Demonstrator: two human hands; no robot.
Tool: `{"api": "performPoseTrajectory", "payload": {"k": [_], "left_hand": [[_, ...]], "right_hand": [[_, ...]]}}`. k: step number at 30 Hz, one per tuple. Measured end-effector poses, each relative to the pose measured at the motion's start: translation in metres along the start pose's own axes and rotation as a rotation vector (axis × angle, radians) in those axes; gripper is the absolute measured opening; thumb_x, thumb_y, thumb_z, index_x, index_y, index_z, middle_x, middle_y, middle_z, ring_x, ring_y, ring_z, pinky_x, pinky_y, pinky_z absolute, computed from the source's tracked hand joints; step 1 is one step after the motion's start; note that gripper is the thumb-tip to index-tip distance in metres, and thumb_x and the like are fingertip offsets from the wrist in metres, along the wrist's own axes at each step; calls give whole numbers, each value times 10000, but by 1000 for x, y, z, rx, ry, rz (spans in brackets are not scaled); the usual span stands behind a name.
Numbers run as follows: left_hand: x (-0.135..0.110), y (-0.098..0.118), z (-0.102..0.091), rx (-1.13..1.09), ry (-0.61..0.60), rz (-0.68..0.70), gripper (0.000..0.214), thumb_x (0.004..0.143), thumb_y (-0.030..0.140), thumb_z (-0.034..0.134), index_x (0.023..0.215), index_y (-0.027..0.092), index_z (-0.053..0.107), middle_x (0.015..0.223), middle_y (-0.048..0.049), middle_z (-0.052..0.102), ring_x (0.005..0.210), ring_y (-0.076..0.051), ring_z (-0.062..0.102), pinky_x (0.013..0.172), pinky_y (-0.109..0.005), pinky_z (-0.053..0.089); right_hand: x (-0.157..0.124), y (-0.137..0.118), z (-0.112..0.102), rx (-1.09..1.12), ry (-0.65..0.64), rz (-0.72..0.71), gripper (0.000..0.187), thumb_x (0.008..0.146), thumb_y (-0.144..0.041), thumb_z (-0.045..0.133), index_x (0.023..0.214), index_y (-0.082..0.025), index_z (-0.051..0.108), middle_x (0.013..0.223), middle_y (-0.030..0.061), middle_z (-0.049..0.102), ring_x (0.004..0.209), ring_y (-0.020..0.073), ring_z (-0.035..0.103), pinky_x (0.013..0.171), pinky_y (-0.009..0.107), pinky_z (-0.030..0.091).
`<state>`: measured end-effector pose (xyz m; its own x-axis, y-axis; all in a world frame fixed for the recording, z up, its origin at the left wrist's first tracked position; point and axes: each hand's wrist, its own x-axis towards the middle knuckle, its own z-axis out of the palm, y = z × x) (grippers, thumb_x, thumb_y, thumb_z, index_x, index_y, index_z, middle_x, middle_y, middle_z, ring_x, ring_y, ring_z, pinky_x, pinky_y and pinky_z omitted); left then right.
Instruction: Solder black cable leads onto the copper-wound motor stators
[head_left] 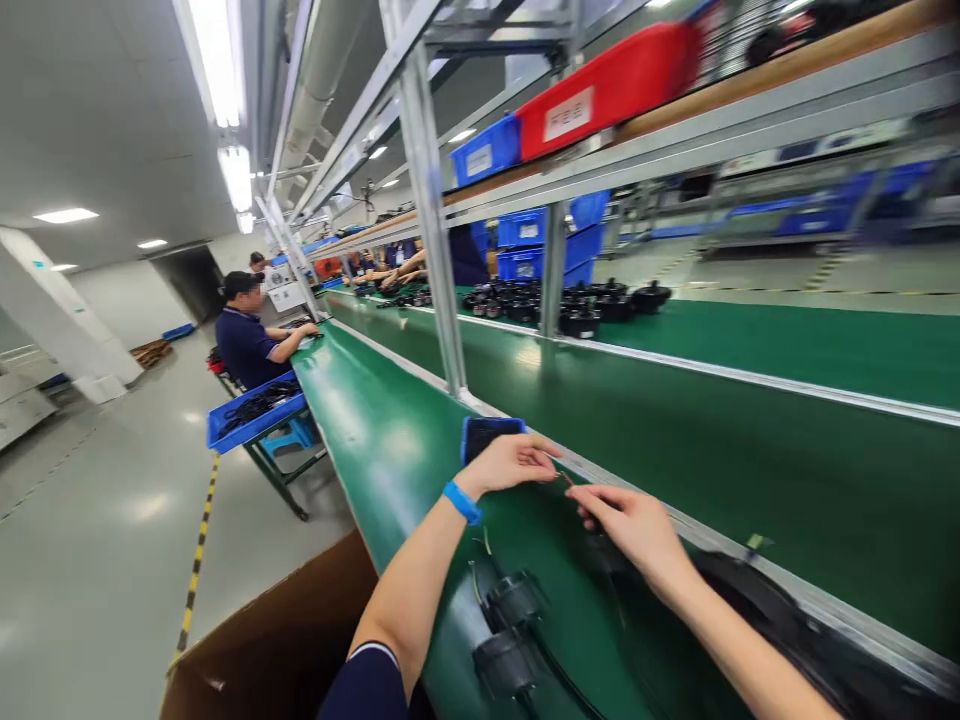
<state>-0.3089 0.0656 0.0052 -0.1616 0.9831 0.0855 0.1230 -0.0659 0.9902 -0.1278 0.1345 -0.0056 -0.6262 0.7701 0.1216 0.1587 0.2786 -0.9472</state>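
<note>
One thin wire [566, 480] is above the green tabletop [397, 480], pinched by the right hand [632, 525]; whether the curled left hand [508, 463] grips its tip, I cannot tell. The step seems wire-end handling; the next move needs steadiness.

The green bench [382, 430] is smooth and glossy. A bare metal post [438, 250] has a dull silvery sheen. The black housings [504, 664] look like satiny plastic, the red bin [637, 85] smooth plastic. The box [300, 590] is brown cardboard, the sleeve [366, 688] dark cloth, the floor [135, 460] shiny and smooth.
</note>
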Motion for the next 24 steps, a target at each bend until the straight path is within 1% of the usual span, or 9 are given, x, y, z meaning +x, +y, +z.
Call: {"api": "performPoseTrajectory", "payload": {"k": [2,4,9,14,20,24], "left_hand": [[1,2,-1,-11,63,54,496,673,324,868,1059,79,675,795,-42,665,740,-126,617,811,-315,499],[1,5,1,-20,81,88,509,671,347,869,1057,82,669,821,-49,672,753,-126,624,791,-298,495],[-2,10,9,-2,46,86,524,687,382,858,1068,82,660,819,-51,672,759,-130,626,761,-284,492],[-1,9,7,-15,53,98,573,683,435,853,1074,68,650,787,-45,665,683,-112,596,695,-275,477],[0,10,9,-3,59,68,576,662,443,864,1052,76,652,776,-39,663,674,-109,592,701,-277,473],[0,9,9,-7,61,74,554,665,420,863,1043,73,653,753,-33,658,662,-112,595,701,-283,481]], "right_hand": [[1,-1,0,43,-22,37,419,626,-535,603,658,-151,766,602,86,673,511,185,601,516,294,473],[2,2,-2,75,-33,59,397,628,-507,606,678,-151,774,586,70,658,503,171,586,513,287,455],[3,9,-2,112,-48,63,369,643,-485,607,681,-155,766,575,45,632,500,156,560,519,282,424],[3,11,-2,122,-56,56,380,659,-502,609,683,-149,747,588,38,620,513,152,544,538,288,415],[3,8,-2,122,-70,61,425,650,-564,633,645,-149,722,582,38,608,522,154,540,544,291,410],[4,10,-2,104,-67,72,410,641,-551,618,661,-157,730,591,37,621,518,160,548,551,299,413]]}}
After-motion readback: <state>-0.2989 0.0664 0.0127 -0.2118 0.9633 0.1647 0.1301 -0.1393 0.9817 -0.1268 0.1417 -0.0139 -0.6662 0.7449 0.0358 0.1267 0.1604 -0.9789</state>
